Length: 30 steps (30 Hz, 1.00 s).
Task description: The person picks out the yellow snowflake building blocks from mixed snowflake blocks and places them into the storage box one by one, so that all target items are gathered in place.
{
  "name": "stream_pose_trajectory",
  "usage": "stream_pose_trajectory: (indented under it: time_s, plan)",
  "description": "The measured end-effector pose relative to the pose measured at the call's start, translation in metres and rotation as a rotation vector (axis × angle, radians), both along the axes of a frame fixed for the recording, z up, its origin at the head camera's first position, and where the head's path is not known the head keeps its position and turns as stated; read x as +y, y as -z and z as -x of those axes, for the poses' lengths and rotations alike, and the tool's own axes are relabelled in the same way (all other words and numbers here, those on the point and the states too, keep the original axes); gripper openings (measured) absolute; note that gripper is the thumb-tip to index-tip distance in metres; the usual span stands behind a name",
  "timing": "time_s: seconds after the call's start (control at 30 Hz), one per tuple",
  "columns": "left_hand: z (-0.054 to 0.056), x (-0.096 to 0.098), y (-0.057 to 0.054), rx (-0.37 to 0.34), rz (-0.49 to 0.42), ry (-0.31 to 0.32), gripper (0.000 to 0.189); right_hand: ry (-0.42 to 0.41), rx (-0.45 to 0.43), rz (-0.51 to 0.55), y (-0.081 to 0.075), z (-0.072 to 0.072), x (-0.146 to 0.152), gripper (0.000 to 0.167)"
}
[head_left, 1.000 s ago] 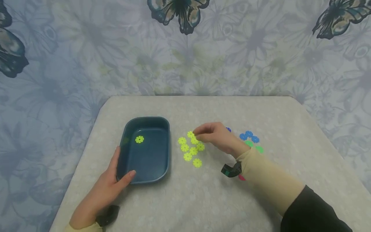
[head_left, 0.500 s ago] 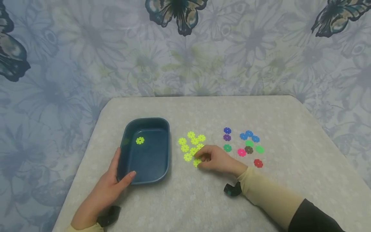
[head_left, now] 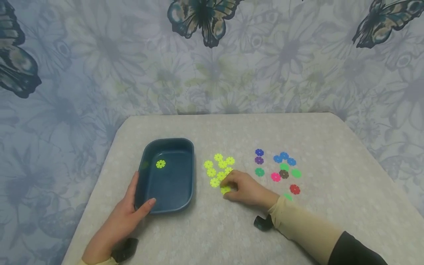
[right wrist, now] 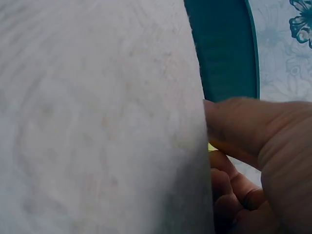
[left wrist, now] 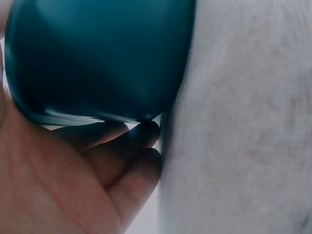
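Observation:
My left hand (head_left: 116,221) grips the near-left corner of a dark blue tray (head_left: 193,176). Its thumb lies over the near rim and its fingers run along the outer left side, as the left wrist view also shows from below. One yellow notched disc (head_left: 160,164) lies inside the tray. To the tray's right, several yellow discs (head_left: 211,172) lie flat in a loose group. My right hand (head_left: 248,187) is at the nearest of these, its thumb and index finger around a yellow disc (head_left: 225,190). A yellow sliver shows between them in the right wrist view.
Beyond my right hand lie discs in other colours: blue ones (head_left: 283,155), a purple one (head_left: 259,160), a pink one (head_left: 275,177), a brown one (head_left: 283,174), a red one (head_left: 294,189) and several greens. A cloth (head_left: 185,239) covers the table; patterned wall stands behind.
My right hand has moved from the far end of the yellow group toward me, to the nearest yellow disc, and its fingers have come around it. My left hand stays on the tray.

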<state>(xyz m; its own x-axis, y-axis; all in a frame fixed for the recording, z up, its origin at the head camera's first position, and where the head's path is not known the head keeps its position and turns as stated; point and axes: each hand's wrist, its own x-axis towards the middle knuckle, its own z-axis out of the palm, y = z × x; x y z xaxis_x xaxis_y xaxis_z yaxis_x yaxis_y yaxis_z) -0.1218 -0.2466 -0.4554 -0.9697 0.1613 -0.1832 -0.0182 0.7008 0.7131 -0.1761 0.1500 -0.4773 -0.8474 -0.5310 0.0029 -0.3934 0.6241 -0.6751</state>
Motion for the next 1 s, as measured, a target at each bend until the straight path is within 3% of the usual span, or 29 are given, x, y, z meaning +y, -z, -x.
stream_pose_trajectory:
  time_s: [0.33,0.7,1.0]
  plan:
    - [-0.001,0.000,0.001,-0.017,0.004,-0.004,0.106,0.001,0.022,0.050,0.005,-0.003,0.003,0.028]
    - [-0.002,0.002,0.003,-0.023,-0.003,-0.013,0.106,0.049,-0.045,0.210,0.008,0.002,0.013,0.030]
    - [-0.001,0.004,0.005,-0.017,0.004,-0.010,0.106,0.104,-0.164,0.325,0.005,0.010,0.022,0.027]
